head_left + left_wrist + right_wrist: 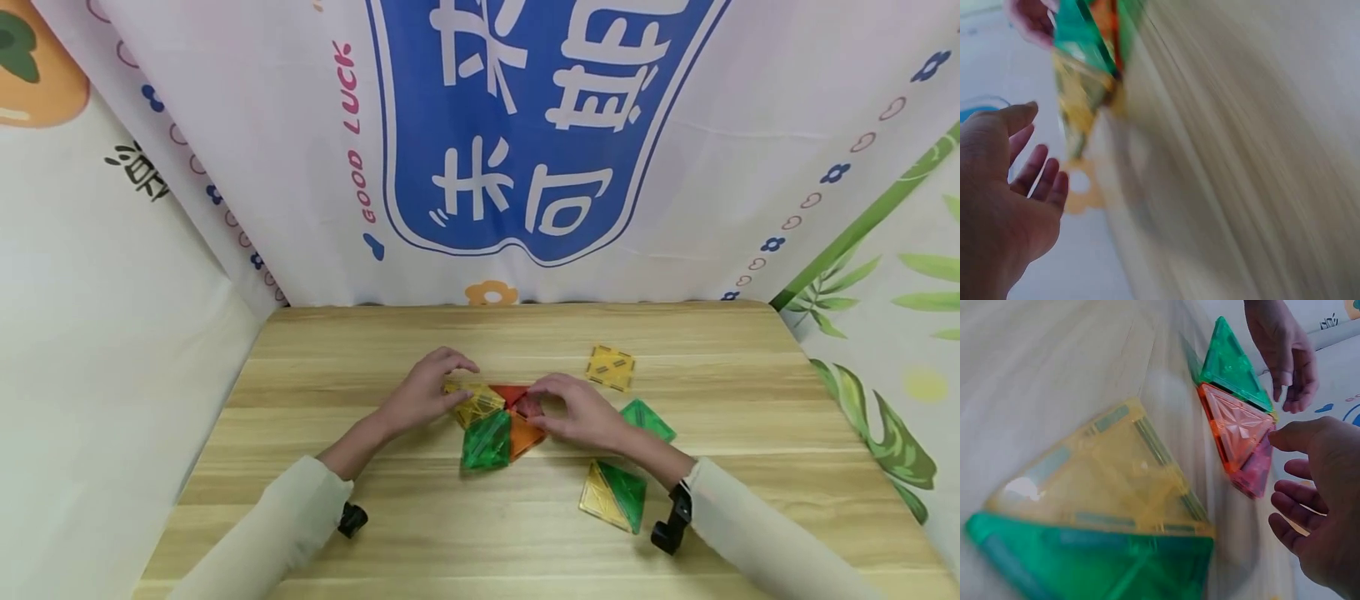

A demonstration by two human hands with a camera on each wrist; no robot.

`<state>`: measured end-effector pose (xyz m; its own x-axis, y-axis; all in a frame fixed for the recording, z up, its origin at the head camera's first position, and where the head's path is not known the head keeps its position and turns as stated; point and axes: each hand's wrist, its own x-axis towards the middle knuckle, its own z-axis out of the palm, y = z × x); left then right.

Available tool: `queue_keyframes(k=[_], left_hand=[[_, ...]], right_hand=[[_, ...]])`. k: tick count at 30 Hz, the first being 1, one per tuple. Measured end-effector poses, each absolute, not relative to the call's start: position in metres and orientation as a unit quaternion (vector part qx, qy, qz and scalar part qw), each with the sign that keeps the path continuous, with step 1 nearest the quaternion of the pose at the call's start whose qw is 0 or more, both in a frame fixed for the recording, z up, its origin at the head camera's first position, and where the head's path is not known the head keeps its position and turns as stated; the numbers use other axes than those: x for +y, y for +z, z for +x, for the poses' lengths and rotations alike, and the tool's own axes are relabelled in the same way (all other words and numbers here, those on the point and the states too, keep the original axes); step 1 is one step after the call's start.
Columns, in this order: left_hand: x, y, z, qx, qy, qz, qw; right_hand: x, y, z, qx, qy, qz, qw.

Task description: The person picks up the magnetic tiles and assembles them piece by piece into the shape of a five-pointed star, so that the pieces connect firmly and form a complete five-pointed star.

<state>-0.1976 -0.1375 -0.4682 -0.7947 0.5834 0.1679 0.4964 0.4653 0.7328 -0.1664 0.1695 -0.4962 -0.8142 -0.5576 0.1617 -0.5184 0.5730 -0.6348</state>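
You're hovering your left hand (423,388), relaxed and empty, beside the translucent yellow triangular plastic tile (486,403); your right hand (583,414) is curving part-open around the magenta triangular plastic tile (1255,470) — touching or not, I can't tell. Pressing lightly inward — evenly — should be helping edges meet.

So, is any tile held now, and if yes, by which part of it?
The left hand holds nothing; whether the right hand grips the pink, translucent plastic triangle cannot be told.
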Motion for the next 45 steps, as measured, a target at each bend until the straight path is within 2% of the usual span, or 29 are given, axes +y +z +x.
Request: queue_keyframes(k=[3, 6, 13, 20, 26, 31, 45], left_hand=[[-0.119, -0.460, -0.189, 0.848, 0.412, 0.332, 0.026], [-0.100, -0.455, -0.178, 0.842, 0.415, 0.343, 0.026], [-0.061, -0.453, -0.151, 0.813, 0.438, 0.371, 0.093], [-0.033, -0.460, -0.131, 0.828, 0.374, 0.391, 0.148], [-0.014, -0.472, -0.122, 0.839, 0.321, 0.399, 0.184], [-0.002, -0.481, -0.116, 0.851, 0.273, 0.413, 0.177], [0.011, -0.492, -0.112, 0.856, 0.196, 0.455, 0.143]], right_hand=[[0.181, -0.491, -0.159, 0.887, -0.352, -0.298, 0.026], [0.195, -0.486, -0.150, 0.888, -0.349, -0.299, 0.028], [0.227, -0.482, -0.129, 0.902, -0.322, -0.285, 0.048], [0.249, -0.480, -0.108, 0.908, -0.322, -0.254, 0.091], [0.260, -0.481, -0.094, 0.913, -0.321, -0.232, 0.101], [0.263, -0.481, -0.083, 0.920, -0.307, -0.220, 0.101], [0.261, -0.486, -0.059, 0.951, -0.250, -0.179, 0.043]])
